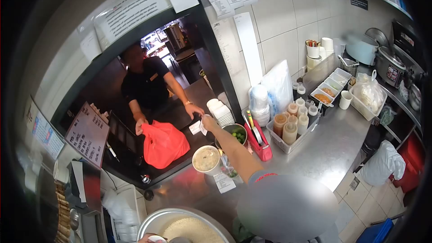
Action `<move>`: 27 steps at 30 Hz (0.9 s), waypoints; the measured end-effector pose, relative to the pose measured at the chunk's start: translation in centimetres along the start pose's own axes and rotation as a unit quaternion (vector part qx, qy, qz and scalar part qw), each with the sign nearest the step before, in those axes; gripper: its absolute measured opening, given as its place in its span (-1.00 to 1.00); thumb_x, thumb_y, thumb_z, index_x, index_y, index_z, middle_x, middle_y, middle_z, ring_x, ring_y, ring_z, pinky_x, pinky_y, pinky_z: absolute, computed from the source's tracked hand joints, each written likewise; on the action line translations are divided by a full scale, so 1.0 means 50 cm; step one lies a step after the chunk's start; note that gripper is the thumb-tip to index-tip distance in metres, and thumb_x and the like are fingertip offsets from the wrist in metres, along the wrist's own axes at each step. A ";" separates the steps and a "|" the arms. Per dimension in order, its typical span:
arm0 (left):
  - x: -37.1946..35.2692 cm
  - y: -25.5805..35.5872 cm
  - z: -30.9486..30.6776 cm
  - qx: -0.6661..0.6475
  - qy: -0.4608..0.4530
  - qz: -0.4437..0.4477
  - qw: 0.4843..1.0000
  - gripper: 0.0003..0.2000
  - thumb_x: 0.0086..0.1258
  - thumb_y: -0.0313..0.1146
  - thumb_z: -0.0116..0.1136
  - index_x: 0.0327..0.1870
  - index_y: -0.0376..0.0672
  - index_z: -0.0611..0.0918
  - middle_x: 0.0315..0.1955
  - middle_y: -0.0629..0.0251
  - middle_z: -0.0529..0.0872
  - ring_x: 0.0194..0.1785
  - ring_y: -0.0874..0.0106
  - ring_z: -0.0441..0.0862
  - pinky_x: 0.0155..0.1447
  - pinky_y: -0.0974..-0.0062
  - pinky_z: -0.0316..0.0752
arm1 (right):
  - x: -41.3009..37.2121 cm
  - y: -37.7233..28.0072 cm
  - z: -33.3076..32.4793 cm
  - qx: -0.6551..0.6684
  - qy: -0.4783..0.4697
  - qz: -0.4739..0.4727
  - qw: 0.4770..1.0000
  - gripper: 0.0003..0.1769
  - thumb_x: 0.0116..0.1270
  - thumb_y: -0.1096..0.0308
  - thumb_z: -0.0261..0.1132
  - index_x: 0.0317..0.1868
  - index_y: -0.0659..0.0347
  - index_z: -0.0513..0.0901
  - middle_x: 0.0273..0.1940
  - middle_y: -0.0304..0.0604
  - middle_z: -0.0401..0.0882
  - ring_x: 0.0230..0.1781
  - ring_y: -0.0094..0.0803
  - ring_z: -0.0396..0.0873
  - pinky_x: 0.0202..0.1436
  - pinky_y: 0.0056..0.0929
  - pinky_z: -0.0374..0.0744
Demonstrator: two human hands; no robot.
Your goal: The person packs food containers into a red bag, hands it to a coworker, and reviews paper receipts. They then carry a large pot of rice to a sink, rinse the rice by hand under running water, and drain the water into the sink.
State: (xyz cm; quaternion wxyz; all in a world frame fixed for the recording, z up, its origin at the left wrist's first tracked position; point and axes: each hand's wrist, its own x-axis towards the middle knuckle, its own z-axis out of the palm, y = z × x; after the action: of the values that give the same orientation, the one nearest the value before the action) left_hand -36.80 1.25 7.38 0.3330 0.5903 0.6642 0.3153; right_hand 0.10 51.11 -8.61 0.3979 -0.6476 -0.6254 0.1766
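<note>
At the bottom edge, my left hand (145, 239) is only partly visible, with its fingers closed on a white bowl (157, 239) over the near rim of a large metal pot (216, 226). Pale rice (193, 230) lies in this pot. Beside the bowl, a grey rounded object (180, 240), perhaps a scoop, is cut off by the frame. My right hand is out of view.
A co-worker's arm (240, 155) reaches across the counter (193, 198) to a hatch, paper in hand. Behind it, a person in black (150, 81) holds a red bag (164, 146). Nearby stand a tub (206, 158), sauce bottles (290, 130) and a red dispenser (261, 148).
</note>
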 end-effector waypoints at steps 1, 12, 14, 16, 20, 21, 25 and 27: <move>0.010 0.087 0.027 0.019 -0.065 -0.011 0.998 -0.91 0.13 -0.56 0.11 -0.34 -0.23 0.55 -0.58 0.42 0.53 -0.56 0.68 0.33 -0.50 0.70 0.24 | 0.002 0.006 0.007 0.049 -0.011 0.012 0.999 -0.74 0.15 0.45 0.05 -0.15 0.23 0.55 -0.11 0.26 0.47 -0.03 0.06 0.46 -0.05 -0.12 0.46; 0.069 0.175 0.205 0.084 0.038 0.257 0.962 -0.77 -0.25 -0.75 0.09 -0.64 -0.12 0.63 0.05 0.00 0.41 0.04 0.20 0.46 -0.06 0.47 0.41 | -0.255 -0.200 -0.093 0.486 -0.214 -0.269 0.804 -0.67 0.19 0.28 0.24 -0.08 0.26 0.48 -0.29 -0.24 0.53 -0.34 -0.57 0.54 -0.32 -0.66 0.47; 0.058 0.214 0.242 0.060 0.094 0.293 0.950 -0.80 -0.24 -0.71 0.11 -0.63 -0.13 0.63 0.04 -0.01 0.42 0.07 0.18 0.44 -0.03 0.45 0.40 | -0.412 -0.255 -0.226 0.506 -0.446 -0.191 0.714 -0.71 0.28 0.16 0.15 -0.13 0.18 0.53 -0.27 -0.31 0.55 -0.35 -0.59 0.54 -0.33 -0.65 0.46; 0.049 0.232 0.257 0.080 0.141 0.340 0.926 -0.84 -0.21 -0.66 0.15 -0.62 -0.13 0.63 0.06 -0.03 0.38 0.11 0.12 0.40 0.01 0.41 0.39 | -0.516 -0.275 -0.295 0.531 -0.583 -0.128 0.602 -0.72 0.27 0.18 0.17 -0.14 0.20 0.53 -0.26 -0.30 0.56 -0.32 -0.60 0.54 -0.28 -0.62 0.49; -0.039 0.255 0.272 0.089 0.235 0.340 0.906 -0.91 -0.18 -0.54 0.18 -0.59 -0.14 0.63 0.05 -0.05 0.41 0.15 0.05 0.35 0.16 0.25 0.28 | -0.637 -0.282 -0.333 0.540 -0.612 -0.107 0.567 -0.81 0.17 0.41 0.25 -0.20 0.27 0.53 -0.30 -0.28 0.57 -0.28 -0.62 0.52 -0.24 -0.60 0.49; -0.065 0.252 0.271 0.087 0.249 0.340 0.902 -0.91 -0.17 -0.54 0.19 -0.57 -0.14 0.64 0.04 -0.05 0.41 0.14 0.05 0.36 0.17 0.25 0.27 | -0.665 -0.295 -0.341 0.544 -0.602 -0.097 0.576 -0.82 0.11 0.50 0.28 -0.24 0.27 0.54 -0.31 -0.29 0.57 -0.30 -0.64 0.51 -0.23 -0.62 0.48; -0.212 0.223 0.270 0.098 0.325 0.256 0.905 -0.84 -0.16 -0.64 0.16 -0.55 -0.14 0.63 -0.03 0.03 0.46 0.09 0.17 0.41 -0.01 0.37 0.41 | -0.776 -0.356 -0.360 0.511 -0.584 -0.090 0.624 -0.82 0.09 0.55 0.29 -0.26 0.29 0.54 -0.35 -0.27 0.59 -0.36 -0.63 0.53 -0.28 -0.66 0.48; -0.296 0.185 0.271 0.092 0.352 0.234 0.901 -0.73 -0.18 -0.74 0.06 -0.50 -0.14 0.66 -0.16 0.12 0.48 -0.06 0.30 0.49 -0.25 0.53 0.45 | -0.840 -0.386 -0.354 0.497 -0.600 -0.126 0.614 -0.84 0.13 0.53 0.26 -0.25 0.32 0.53 -0.38 -0.27 0.58 -0.43 -0.67 0.52 -0.40 -0.71 0.47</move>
State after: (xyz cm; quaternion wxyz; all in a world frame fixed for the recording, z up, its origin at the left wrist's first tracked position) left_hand -19.25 -12.14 8.05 -0.0622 0.6071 0.6070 0.5090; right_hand -6.47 4.05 5.30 0.2128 -0.0153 -0.6169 0.7576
